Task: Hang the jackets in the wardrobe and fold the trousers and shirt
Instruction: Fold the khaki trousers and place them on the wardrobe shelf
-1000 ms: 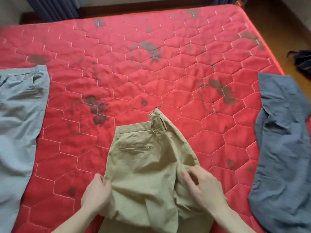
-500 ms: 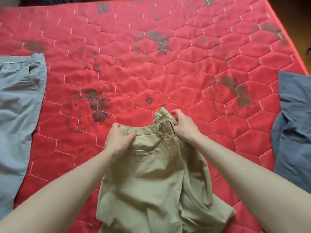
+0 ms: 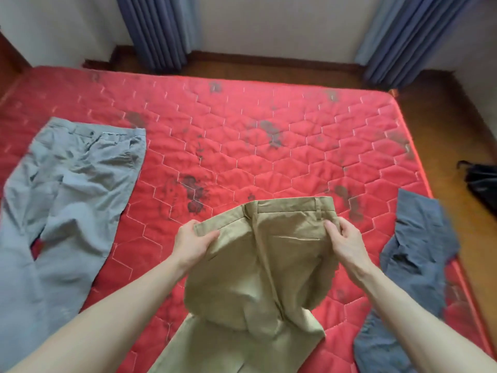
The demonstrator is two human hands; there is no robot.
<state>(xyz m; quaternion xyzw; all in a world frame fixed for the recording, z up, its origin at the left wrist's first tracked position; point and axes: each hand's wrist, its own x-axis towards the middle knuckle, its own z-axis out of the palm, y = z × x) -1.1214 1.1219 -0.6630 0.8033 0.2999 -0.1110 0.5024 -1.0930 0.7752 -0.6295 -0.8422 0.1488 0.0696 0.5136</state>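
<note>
Head view, both hands [image 3: 195, 242] [image 3: 347, 240] grip khaki trousers [image 3: 266, 265]

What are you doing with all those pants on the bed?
A person is sorting clothes on a red mattress. Both hands hold the khaki trousers near the waistband, the left hand on one side and the right hand on the other, lifting the top part up. Grey trousers lie spread out on the left, not folded yet, and a dark blue garment lies crumpled on the right.
</note>
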